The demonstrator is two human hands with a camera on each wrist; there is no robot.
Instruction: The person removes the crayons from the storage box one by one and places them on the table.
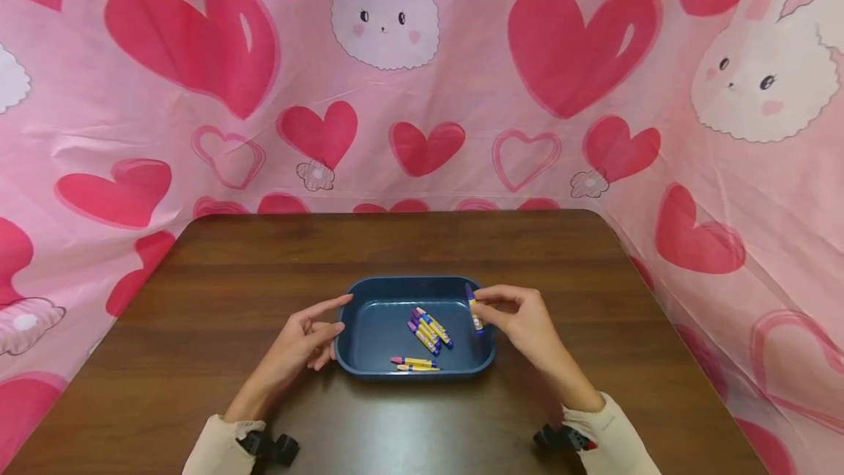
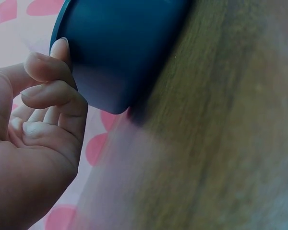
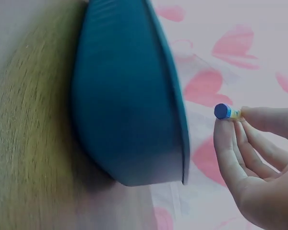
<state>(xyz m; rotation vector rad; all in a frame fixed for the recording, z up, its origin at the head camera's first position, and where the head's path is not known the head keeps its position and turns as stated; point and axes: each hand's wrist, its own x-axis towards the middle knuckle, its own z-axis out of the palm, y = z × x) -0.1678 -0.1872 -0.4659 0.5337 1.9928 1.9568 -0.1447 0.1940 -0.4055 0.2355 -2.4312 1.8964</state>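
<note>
A dark blue tray (image 1: 389,288) lies on the table between both hands. My right hand (image 1: 521,314) pinches a crayon (image 1: 475,310) between thumb and fingers, over the tray's right side; in the right wrist view the crayon's blue end (image 3: 222,111) shows above rim height. Inside the tray, a small pile of purple-tipped crayons (image 1: 430,330) with yellow wrappers lies right of the middle. Two more, a pink crayon (image 1: 414,361) and a pale one (image 1: 417,368), lie along the near wall. My left hand (image 1: 300,336) touches the tray's left rim, its index finger extended and thumb apart.
The brown wooden table (image 1: 409,424) reaches out on all sides of the tray. A pink cloth (image 1: 369,145) with hearts and rabbits hangs behind and at both sides. Black wrist cameras sit at both cream sleeves (image 1: 220,449).
</note>
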